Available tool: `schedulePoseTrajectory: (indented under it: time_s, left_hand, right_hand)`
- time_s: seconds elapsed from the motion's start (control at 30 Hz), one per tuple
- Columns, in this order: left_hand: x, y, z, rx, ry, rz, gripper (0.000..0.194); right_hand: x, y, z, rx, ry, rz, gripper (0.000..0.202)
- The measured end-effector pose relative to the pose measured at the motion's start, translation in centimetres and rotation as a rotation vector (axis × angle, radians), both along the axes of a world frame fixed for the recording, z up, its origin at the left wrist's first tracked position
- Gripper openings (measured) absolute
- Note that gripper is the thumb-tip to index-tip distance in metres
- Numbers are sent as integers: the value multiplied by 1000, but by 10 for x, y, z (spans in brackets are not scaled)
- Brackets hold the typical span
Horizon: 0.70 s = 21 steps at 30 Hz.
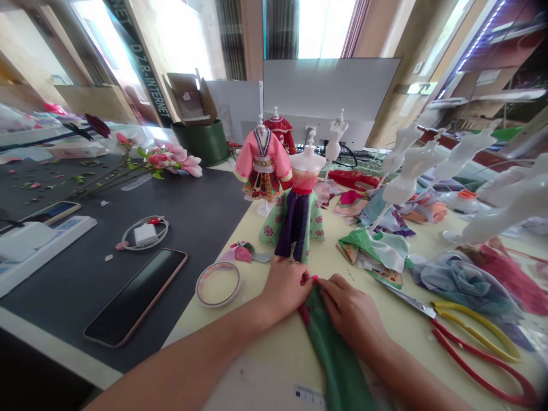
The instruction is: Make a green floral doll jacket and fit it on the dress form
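A long strip of green fabric [338, 354] runs toward me over the pale table, its far end tinged with pink. My left hand [289, 285] is closed on that far end, fingers curled over it. My right hand [349, 302] pinches the same end from the other side, close to a small bright pink bit [315, 279]. Just beyond my hands stands a small white mannequin [309, 160] wearing a pink bodice and a green flowered skirt [317, 222] with dark purple panels. To the left of my left hand lies a roll of tape [219, 284].
Scissors [428, 311] with yellow and red handles lie open at right, beside fabric scraps [379, 248] and bare white mannequins [409, 177]. A phone [137, 297] and a white charger [145, 233] rest on the dark table. Dressed mannequins [262, 154] and a monitor [329, 85] stand behind.
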State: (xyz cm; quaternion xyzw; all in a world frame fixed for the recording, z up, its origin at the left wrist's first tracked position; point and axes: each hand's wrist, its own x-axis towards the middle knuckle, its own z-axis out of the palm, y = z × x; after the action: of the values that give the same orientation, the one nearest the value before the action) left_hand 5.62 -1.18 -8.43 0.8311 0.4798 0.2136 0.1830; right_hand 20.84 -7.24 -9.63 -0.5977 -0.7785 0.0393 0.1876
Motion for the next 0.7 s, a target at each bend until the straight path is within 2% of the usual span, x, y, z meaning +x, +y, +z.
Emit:
schedulePoseTrajectory:
  time_s: [0.7]
  left_hand:
    - [1, 0, -1, -5, -8, -3, 18]
  right_hand:
    - [-1, 3, 1, -59, -37, -2, 28]
